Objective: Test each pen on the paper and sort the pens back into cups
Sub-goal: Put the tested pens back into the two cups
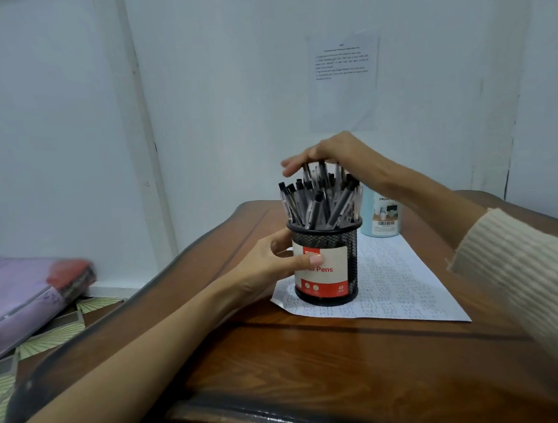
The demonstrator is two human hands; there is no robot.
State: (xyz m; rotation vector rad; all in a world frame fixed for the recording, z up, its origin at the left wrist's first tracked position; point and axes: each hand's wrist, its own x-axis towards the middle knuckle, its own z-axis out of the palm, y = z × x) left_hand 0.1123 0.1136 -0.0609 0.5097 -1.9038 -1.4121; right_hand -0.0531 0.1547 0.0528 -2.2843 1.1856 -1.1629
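A black mesh cup (pixel 328 264) stands upright near the middle of the wooden table (pixel 287 365), on the near left corner of a sheet of paper (pixel 402 281) covered in rows of small scribbles. The cup wears a red and white label reading "Pens", and it is crammed with pens (pixel 321 203), dark-capped with clear barrels, leaning every which way.

The person's left hand (pixel 269 264) grips the cup from its left side, thumb laid across the label and the fingers curled round the far wall. The right hand (pixel 328 152) reaches in from the right and lies over the tops of the pens, fingers stretched leftward; a few pens stand higher than the rest and meet the underside of the hand. From here I cannot tell whether it pinches any of them or only rests on them. A cream ribbed sleeve (pixel 535 274) covers that forearm.

Just behind the mesh cup, to its right, a pale blue cup (pixel 384 222) stands at the far edge of the paper. A printed sheet (pixel 343 80) hangs on the white wall beyond. On the floor at the left lies a purple padded bundle (pixel 15 301).
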